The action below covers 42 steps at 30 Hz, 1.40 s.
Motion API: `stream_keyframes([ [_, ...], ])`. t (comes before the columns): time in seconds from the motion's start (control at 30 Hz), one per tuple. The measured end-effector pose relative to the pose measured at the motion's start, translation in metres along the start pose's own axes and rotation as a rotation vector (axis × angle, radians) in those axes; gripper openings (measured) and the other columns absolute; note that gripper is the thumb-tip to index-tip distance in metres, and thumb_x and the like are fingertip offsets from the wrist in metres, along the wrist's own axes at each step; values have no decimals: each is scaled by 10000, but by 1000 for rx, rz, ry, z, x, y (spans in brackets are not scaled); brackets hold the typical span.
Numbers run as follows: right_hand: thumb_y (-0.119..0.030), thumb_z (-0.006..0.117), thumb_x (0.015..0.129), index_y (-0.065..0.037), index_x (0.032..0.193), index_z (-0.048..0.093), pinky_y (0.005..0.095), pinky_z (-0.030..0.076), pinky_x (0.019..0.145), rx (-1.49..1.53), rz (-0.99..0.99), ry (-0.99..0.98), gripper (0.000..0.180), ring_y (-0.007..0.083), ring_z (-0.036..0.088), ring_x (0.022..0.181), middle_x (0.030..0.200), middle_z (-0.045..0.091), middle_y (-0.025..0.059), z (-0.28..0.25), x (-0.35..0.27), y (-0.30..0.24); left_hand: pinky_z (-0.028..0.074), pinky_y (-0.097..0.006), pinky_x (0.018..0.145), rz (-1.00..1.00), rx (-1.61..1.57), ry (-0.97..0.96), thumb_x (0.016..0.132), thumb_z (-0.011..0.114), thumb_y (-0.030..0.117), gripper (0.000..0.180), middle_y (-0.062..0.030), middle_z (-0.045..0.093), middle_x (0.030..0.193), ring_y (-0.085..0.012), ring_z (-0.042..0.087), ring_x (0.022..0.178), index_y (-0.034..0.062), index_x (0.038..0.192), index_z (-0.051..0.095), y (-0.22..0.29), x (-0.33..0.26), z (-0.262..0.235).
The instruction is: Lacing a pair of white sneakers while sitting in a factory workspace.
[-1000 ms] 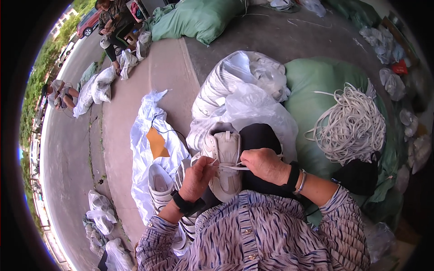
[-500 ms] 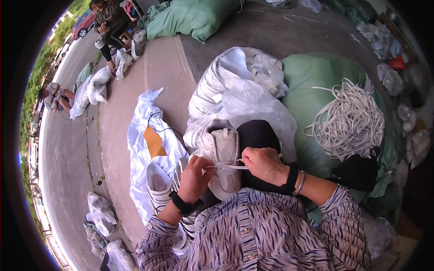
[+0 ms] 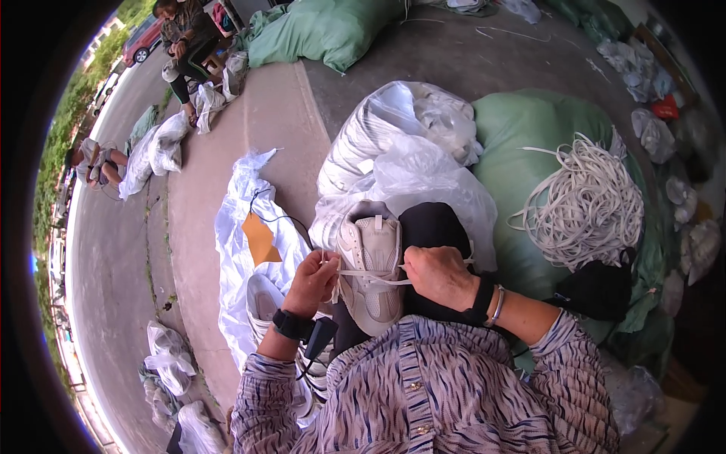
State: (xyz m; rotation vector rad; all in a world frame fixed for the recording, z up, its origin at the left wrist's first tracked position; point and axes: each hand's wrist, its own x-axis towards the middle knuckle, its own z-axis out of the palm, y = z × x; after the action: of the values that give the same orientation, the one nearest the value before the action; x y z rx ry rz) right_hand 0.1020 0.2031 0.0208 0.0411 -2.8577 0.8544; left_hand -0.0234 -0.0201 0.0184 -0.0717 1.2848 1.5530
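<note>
A pale beige sneaker rests on my lap with its toe toward me. A whitish shoelace runs across its front, stretched between my hands. On the sneaker's left side, my left hand pinches one part of the lace between thumb and fingers. Close to its right edge, my right hand is closed on the other part of the lace. The fingertips of that hand are partly hidden by its back. My dark-trousered knee shows beyond the right hand.
A tangled pile of white laces lies on a green sack to the right. Ahead is a clear plastic bag. More shoes stand beside white sheeting at left. Two people sit farther off, at upper left.
My left hand has moved left, off the sneaker's front, drawing the lace out sideways. The right hand has hardly moved and keeps hold of the lace.
</note>
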Motion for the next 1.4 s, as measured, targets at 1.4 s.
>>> stream_keyframes([
  [1.4,-149,531,740,-102,813,577,313,406,689,-365,-669,4,98,183,504,843,871,497,52,-20,31,-2,443,-378,778,863,2019,94,726,564,135,108,-61,550,923,-229,539,914,103,828,578,47,-19,54],
])
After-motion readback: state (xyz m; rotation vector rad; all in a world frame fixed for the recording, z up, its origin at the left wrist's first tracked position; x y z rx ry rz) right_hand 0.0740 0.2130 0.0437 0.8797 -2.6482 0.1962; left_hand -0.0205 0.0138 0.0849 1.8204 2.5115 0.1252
